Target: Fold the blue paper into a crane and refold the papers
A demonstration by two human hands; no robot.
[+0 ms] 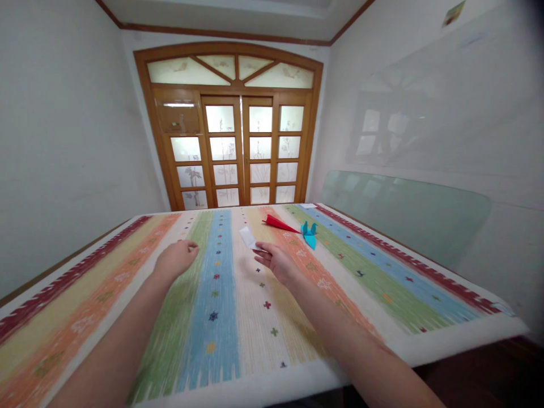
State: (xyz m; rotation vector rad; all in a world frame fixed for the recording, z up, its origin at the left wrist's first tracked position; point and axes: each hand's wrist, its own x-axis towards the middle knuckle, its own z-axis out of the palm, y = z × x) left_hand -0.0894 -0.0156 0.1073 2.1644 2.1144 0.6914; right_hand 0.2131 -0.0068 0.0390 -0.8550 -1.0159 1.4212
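Note:
Between the thumb and fingers of my right hand (274, 262) is a small piece of white paper (247, 238), which looks folded and is held above the tablecloth. My left hand (176, 258) hovers apart from it to the left, its fingers curled in and nothing visible in them. Just beyond my right hand lies a red folded-paper piece (279, 224), long and pointed. Its narrow tip reaches towards a blue folded-paper figure (309, 234) with two upright, ear-like points.
A striped, patterned tablecloth (215, 334) covers the table. A small white slip (309, 206) lies near the far edge. A pale green glass panel (403, 209) leans along the right wall. Wooden doors with glass panes (242, 147) stand behind the table.

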